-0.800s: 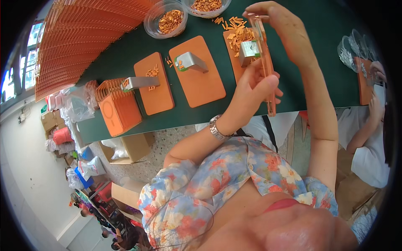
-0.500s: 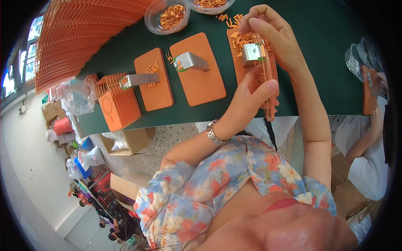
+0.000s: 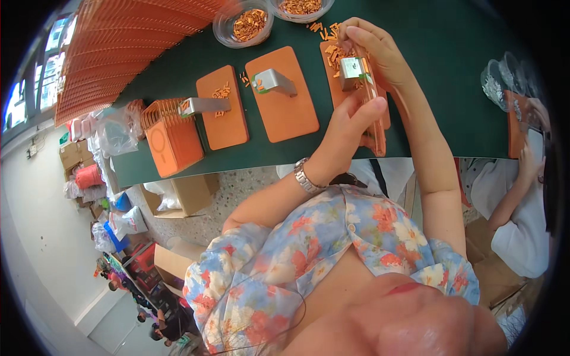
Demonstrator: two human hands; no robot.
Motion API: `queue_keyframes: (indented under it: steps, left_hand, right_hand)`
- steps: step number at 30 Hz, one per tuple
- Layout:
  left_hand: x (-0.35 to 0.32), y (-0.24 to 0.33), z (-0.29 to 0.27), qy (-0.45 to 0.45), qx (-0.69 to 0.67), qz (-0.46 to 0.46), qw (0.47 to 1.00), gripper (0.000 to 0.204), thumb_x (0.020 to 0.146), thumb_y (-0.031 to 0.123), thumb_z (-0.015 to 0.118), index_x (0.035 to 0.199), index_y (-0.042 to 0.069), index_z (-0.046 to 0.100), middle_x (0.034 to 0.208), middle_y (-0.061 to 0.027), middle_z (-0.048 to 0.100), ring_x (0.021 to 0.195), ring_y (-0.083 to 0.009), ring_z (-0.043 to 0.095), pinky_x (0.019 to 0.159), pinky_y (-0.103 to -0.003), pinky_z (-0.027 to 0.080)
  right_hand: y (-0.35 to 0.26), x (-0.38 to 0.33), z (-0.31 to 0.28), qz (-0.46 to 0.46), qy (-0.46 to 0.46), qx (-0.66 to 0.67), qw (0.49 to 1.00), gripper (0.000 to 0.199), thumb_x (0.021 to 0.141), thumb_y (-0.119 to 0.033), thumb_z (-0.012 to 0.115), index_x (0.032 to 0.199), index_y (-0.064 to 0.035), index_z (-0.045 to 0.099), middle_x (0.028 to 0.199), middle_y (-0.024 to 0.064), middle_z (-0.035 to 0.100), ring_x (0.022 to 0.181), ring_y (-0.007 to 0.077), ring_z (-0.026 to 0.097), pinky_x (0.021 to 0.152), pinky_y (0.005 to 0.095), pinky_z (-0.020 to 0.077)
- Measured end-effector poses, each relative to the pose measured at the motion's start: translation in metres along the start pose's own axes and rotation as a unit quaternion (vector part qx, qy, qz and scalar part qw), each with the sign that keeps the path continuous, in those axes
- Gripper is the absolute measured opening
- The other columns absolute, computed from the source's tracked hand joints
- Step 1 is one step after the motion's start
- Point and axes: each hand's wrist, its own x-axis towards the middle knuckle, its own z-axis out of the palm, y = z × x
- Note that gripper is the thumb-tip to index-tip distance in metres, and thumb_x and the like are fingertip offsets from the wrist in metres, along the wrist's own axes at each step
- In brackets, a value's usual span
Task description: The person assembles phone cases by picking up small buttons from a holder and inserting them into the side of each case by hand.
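Both hands are busy with one thin, see-through orange case (image 3: 371,87). It is up on its edge above the green table (image 3: 457,65), near the front, over the orange board (image 3: 336,95) that is farthest right in the row of three. The left hand (image 3: 349,121), with a shiny watch (image 3: 303,176) on its wrist, grips the lower part, with the thumb on the near side. The right hand (image 3: 377,52) is curled round the top end and holds it there. The case is right by a silver metal block (image 3: 351,67) with a bit of green on it, but I cannot tell if they touch. Lots of little orange bits (image 3: 341,57) lie in a heap behind the block. Two more boards, each with a silver metal arm, sit to the left, and next to them a bunch of orange cases (image 3: 173,145) stands in a row. Two clear bowls (image 3: 220,34) of orange bits are at the back
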Motion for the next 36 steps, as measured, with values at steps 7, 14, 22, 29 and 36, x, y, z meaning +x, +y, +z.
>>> queue_keyframes:
  steps: [7,14,22,29,36]
  left_hand:
    - [0.076,0.012,0.029,-0.011,0.029,0.018,0.999,0.053,0.09,0.048,0.056,0.115,0.002,0.049,0.098,-0.0091,0.058,0.073,-0.0179,0.062,0.056,-0.034,0.055]
    - [0.051,0.022,0.036,-0.216,-0.013,0.059,0.975,0.06,0.089,0.05,0.052,0.124,0.001,0.044,0.101,-0.0151,0.061,0.072,-0.0192,0.065,0.063,-0.032,0.057]
    - [0.01,0.021,0.007,-0.376,-0.091,0.042,0.921,0.082,0.081,0.051,0.062,0.138,-0.001,0.036,0.133,-0.0245,0.047,0.103,-0.0296,0.062,0.082,-0.037,0.055]
    - [-0.011,0.031,-0.034,-0.154,-0.062,0.15,0.975,0.066,0.087,0.045,0.061,0.13,-0.003,0.044,0.122,-0.0101,0.056,0.113,-0.018,0.057,0.094,-0.032,0.046]
    - [-0.02,0.045,-0.05,-0.122,-0.391,0.079,0.909,0.045,0.093,0.029,0.051,0.126,-0.002,0.048,0.124,-0.0109,0.056,0.112,-0.0213,0.056,0.094,-0.032,0.047]
  right_hand:
    - [-0.021,0.035,-0.068,-0.049,-0.014,0.018,0.999,0.03,0.096,-0.033,0.054,0.097,-0.0048,0.064,0.08,-0.0006,0.052,0.076,0.0069,0.051,0.073,0.0207,0.0447]
    - [-0.089,-0.006,-0.092,-0.123,-0.101,0.02,0.987,0.062,0.1,-0.049,0.026,0.13,-0.0029,0.055,0.122,0.0178,0.06,0.107,0.0235,0.058,0.097,0.038,0.0428]
    - [-0.073,-0.009,-0.009,-0.198,-0.384,0.402,0.808,0.056,0.098,-0.05,0.036,0.14,-0.0142,0.043,0.146,0.0221,0.033,0.134,0.0434,0.033,0.104,0.0498,0.0383]
    - [-0.079,-0.002,0.031,-0.114,-0.298,0.264,0.91,0.06,0.101,-0.049,0.025,0.122,0.0003,0.053,0.116,0.0218,0.054,0.105,0.0355,0.056,0.095,0.0455,0.0452]
    - [-0.07,0.017,0.06,-0.006,-0.202,0.167,0.965,0.06,0.101,-0.046,0.03,0.118,0.0057,0.056,0.111,0.0189,0.06,0.102,0.0265,0.061,0.09,0.0367,0.0499]
